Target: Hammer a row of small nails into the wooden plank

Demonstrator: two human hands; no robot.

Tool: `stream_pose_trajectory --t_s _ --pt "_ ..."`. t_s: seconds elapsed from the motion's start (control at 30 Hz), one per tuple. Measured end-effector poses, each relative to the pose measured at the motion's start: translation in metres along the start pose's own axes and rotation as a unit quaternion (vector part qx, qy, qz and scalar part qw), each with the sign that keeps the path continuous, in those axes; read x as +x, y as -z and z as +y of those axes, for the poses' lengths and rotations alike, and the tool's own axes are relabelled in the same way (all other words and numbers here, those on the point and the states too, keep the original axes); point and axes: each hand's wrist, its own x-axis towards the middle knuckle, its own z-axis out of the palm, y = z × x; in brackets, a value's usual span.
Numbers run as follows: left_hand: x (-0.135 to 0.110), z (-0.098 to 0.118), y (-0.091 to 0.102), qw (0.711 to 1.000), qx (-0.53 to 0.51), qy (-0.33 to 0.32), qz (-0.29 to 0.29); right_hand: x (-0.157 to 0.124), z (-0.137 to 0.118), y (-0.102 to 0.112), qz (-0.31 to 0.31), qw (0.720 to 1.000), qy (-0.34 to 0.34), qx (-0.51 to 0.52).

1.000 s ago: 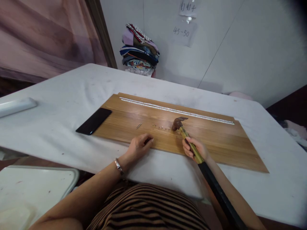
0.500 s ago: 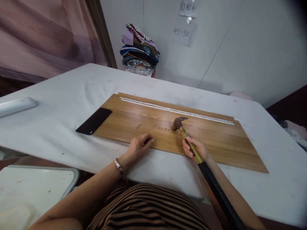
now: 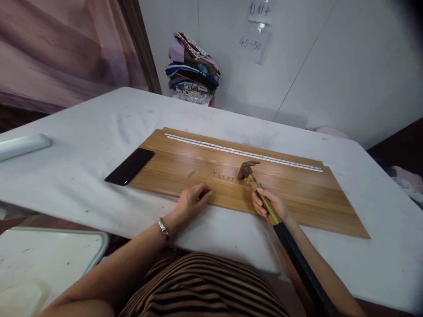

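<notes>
A long wooden board (image 3: 297, 193) lies across the white table (image 3: 82, 145). My right hand (image 3: 269, 203) is wrapped round the yellow-and-black handle of a hammer (image 3: 254, 180), whose rusty head rests on the board at the right end of a short row of small nails (image 3: 224, 175). At the board's near edge my left hand (image 3: 193, 200) rests with its fingers curled; what they pinch, if anything, is hidden. Two loose nails (image 3: 191, 174) lie on the board just beyond that hand. A thin pale strip (image 3: 244, 152) runs along the board's far side.
A black phone (image 3: 130, 166) lies half on the board's left end. A white bar (image 3: 23, 146) sits at the table's far left. Folded fabrics (image 3: 193, 68) are stacked against the wall behind. A white tray-like surface (image 3: 49, 255) stands below the table at left.
</notes>
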Motion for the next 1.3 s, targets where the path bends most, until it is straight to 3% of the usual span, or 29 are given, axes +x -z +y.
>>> stream_pose_trajectory --t_s 1.3 --pt "-0.0007 -0.0032 -0.0011 1.000 0.003 0.004 -0.002 0.0000 0.0007 0.0005 -0.006 1.000 0.000 -0.002"
